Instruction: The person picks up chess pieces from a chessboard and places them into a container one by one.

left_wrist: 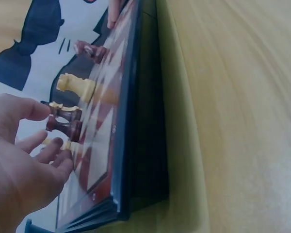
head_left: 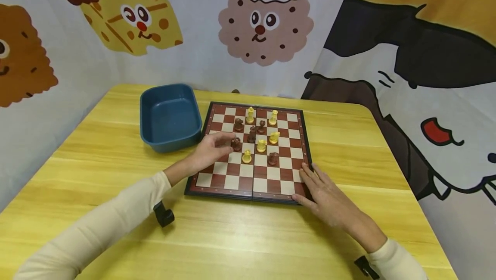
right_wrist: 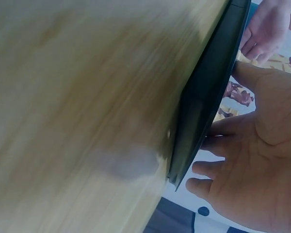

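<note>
A red-and-white chessboard (head_left: 241, 183) with a dark rim lies on the table. Dark brown and yellow chess pieces stand about its middle. My left hand (head_left: 211, 150) reaches over the board's left side, thumb and fingers apart on either side of a dark brown chess piece (head_left: 236, 144); firm contact is not visible. In the left wrist view, my left hand (left_wrist: 26, 160) has its thumb near the dark pieces (left_wrist: 65, 127). My right hand (head_left: 327, 196) rests on the board's near right corner, fingers extended. The right wrist view shows that hand (right_wrist: 262, 150) against the dark board edge (right_wrist: 203, 97).
A blue plastic bin (head_left: 170, 144) stands left of the board, close to its far left corner. A yellow chess piece (head_left: 246, 156) and a dark one (head_left: 273, 158) stand nearest me. Behind the wooden table (head_left: 232, 237) hangs a cartoon-printed cloth (head_left: 186, 64).
</note>
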